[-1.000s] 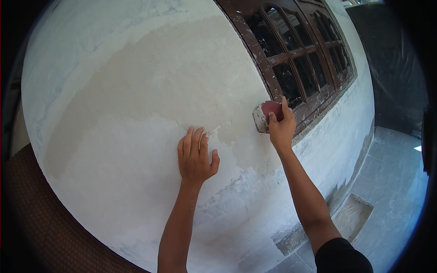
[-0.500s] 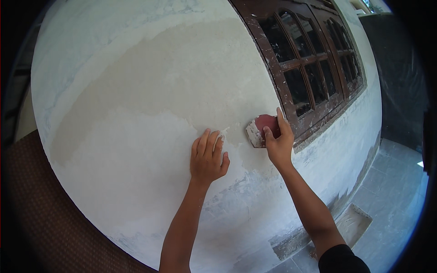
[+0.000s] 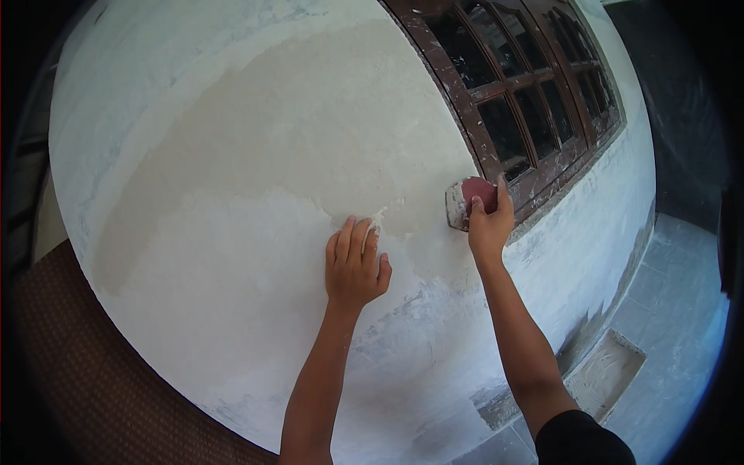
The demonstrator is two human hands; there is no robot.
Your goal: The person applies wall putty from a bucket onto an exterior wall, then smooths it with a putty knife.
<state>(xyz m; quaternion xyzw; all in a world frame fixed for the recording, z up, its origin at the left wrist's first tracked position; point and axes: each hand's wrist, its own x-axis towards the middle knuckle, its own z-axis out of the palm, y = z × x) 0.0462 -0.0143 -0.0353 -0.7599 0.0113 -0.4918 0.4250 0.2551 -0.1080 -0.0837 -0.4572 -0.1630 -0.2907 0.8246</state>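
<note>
My right hand [image 3: 490, 225] grips a trowel with a reddish handle and a plaster-smeared blade [image 3: 463, 203], pressed against the wall just left of the window frame's lower corner. Flat on the plastered wall [image 3: 256, 194] lies my left hand [image 3: 355, 265], fingers together and pointing up, holding nothing. It rests at the ragged edge where fresh white plaster meets an older cream patch. Both forearms rise from the lower edge.
A dark brown wooden window [image 3: 519, 101] with several glass panes fills the upper right. Below it the wall meets a grey tiled floor [image 3: 674, 325]. A shallow rectangular tray [image 3: 608, 372] of plaster lies on the floor. Brown brick-like surface [image 3: 85, 372] shows at lower left.
My right hand has kept the trowel on the wall by the window's lower corner, sliding it slightly. My left hand stays flat on the wall. The view has shifted a little.
</note>
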